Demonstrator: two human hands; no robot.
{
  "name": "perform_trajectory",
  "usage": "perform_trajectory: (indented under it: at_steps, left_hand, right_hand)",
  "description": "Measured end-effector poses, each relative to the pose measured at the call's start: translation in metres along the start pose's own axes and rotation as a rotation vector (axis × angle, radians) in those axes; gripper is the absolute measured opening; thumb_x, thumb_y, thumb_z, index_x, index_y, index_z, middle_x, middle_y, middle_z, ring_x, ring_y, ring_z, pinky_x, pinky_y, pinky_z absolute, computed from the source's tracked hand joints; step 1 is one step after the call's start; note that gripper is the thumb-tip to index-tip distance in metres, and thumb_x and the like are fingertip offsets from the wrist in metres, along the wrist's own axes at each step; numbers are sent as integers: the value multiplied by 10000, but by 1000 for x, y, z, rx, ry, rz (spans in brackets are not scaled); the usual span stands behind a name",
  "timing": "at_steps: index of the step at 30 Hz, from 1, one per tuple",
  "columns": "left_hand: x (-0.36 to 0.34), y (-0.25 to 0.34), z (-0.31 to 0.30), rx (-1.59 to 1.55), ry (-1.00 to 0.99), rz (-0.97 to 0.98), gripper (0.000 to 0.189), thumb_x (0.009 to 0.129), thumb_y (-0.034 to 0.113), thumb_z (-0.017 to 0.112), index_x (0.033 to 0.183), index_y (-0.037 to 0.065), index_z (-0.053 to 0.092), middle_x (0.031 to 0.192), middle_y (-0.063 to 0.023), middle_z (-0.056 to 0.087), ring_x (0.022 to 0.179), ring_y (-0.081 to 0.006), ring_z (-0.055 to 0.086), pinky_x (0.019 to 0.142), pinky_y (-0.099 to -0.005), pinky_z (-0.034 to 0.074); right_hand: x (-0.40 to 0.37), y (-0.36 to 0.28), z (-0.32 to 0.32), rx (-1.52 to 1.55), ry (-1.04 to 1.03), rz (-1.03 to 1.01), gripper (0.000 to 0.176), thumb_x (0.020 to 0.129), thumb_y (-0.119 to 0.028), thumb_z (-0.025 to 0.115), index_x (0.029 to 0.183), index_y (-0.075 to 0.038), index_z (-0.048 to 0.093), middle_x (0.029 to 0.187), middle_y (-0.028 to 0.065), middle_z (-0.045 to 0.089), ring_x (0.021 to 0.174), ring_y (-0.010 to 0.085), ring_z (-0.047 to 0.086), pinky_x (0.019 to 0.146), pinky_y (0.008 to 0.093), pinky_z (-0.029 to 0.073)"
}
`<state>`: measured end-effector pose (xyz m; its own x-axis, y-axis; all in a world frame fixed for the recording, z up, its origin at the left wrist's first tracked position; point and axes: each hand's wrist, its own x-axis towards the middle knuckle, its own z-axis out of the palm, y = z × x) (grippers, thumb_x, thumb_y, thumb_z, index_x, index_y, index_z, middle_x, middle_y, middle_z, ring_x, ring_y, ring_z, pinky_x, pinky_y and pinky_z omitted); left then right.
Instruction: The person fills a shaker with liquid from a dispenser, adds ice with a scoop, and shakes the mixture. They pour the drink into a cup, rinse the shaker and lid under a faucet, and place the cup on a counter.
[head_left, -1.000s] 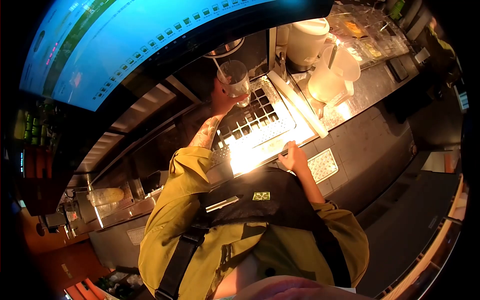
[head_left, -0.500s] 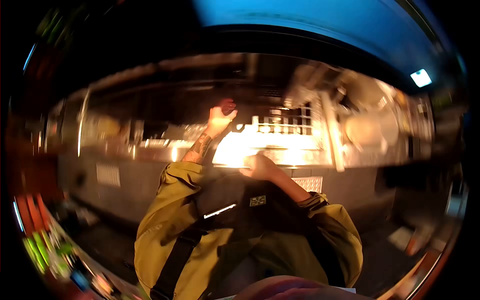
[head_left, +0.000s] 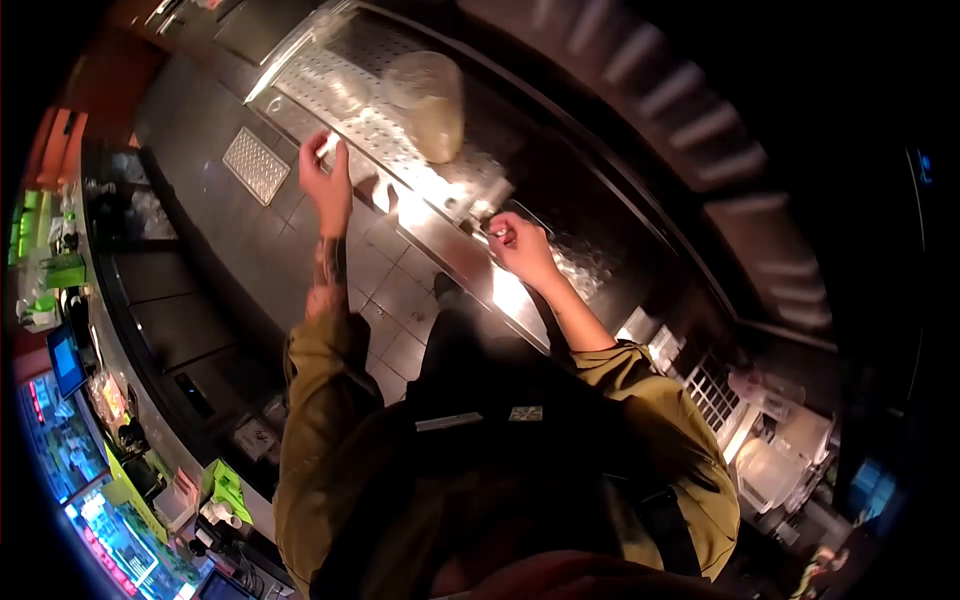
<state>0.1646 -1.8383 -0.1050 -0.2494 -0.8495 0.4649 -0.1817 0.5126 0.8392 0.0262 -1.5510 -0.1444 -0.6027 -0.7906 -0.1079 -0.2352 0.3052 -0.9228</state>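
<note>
My left hand (head_left: 326, 185) is raised in front of the counter's metal edge, its fingers curled in toward the thumb around a small bright white patch. My right hand (head_left: 525, 252) is over the inner side of the same metal counter (head_left: 445, 240), by a glittering, ice-like heap (head_left: 583, 268). Its fingers are bent and drawn together; what they hold, if anything, I cannot tell. Beyond both hands, a large translucent container (head_left: 425, 105) stands on a perforated metal drainboard (head_left: 375, 125).
Below the counter lies a tiled floor (head_left: 385, 290) with a metal plate (head_left: 256, 165). A white rack (head_left: 712, 395) and clear containers (head_left: 768, 470) are at the right. Along the left runs another counter with a tablet (head_left: 66, 360), lit screens (head_left: 115, 535) and green items (head_left: 228, 490).
The view has swung left along the counter, and the bright glare has dropped. My hands have moved with it, from the glowing rack area to beside the perforated drainboard.
</note>
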Motion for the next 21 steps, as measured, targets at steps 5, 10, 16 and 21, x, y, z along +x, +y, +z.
perform_trajectory:
  at_steps: [5,10,16,21]
  left_hand:
    - [129,-72,36,100,-196,208,704,760,231,758,1344,36,417,1299,-187,500,1209,-336,473,1023,-391,366]
    - [135,-130,71,123,-251,170,526,867,160,623,1325,19,406,1221,-184,534,1033,-327,564,909,-370,438]
    - [120,29,36,-601,-45,5,339,919,34,443,1197,30,249,1140,-188,460,1071,-285,516,959,-415,417]
    - [102,127,38,-443,-267,487,416,780,-20,566,1157,28,395,1122,-219,491,1012,-336,548,879,-436,461]
  right_hand:
    - [81,-50,54,-17,243,64,754,628,-223,805,1235,2,418,1142,165,584,1009,265,594,846,352,488]
    - [121,-66,61,-36,330,-24,910,584,-243,838,1307,30,358,1237,201,525,1140,296,533,973,383,426]
    - [143,-84,64,88,408,-202,847,542,-264,884,1204,27,442,1169,159,576,1094,236,568,950,370,444]
    - [142,-93,91,-211,624,15,903,501,-295,877,1252,-58,437,1186,144,520,1127,327,470,960,420,407]
